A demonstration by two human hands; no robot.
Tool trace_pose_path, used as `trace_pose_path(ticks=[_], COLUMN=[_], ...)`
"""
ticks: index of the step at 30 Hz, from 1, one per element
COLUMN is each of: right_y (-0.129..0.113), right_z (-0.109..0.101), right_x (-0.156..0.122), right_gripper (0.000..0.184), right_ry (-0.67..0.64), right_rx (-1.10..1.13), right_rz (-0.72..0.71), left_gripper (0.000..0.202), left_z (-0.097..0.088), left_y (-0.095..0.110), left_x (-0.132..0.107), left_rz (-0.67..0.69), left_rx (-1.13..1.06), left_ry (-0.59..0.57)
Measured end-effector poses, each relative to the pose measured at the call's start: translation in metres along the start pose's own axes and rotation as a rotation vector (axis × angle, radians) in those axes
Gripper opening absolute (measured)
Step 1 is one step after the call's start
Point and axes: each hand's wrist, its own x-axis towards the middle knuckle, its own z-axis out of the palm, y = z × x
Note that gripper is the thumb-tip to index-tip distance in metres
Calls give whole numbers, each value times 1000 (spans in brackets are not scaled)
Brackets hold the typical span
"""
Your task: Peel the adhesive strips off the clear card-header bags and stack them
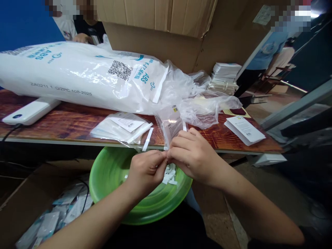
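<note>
Packet [169, 122] above the bowl [103, 186]

My right hand [195, 154] is pinching the packet over the bowl's far rim. My left hand [146, 168] is pressing thumb and finger together at the packet's near end; I can't tell on what. White strips [170, 175] are lying inside the bowl.

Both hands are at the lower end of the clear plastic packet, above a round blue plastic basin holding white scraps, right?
No: the head view shows the round plastic basin is green, not blue. The rest holds: left hand and right hand at the clear plastic packet, white scraps in the basin.
</note>
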Motion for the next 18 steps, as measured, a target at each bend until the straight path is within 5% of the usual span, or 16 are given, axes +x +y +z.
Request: trace_pose_path(ticks=[11,15,18], right_y=[5,7,4], right_z=[0,-2,-15], right_x=[-4,-12,-20], right_gripper=[17,9,12], right_ry=[-69,-17,76], right_rx=[231,456,635], right_rz=[-2,-3,60], left_gripper=[19,16,14], left_z=[-4,-4,-6], left_y=[4,4,0], left_x=[4,6,8], left_rz=[-250,-478,-720], left_rx=[-208,-443,-667], left_ry=[-95,-121,-10])
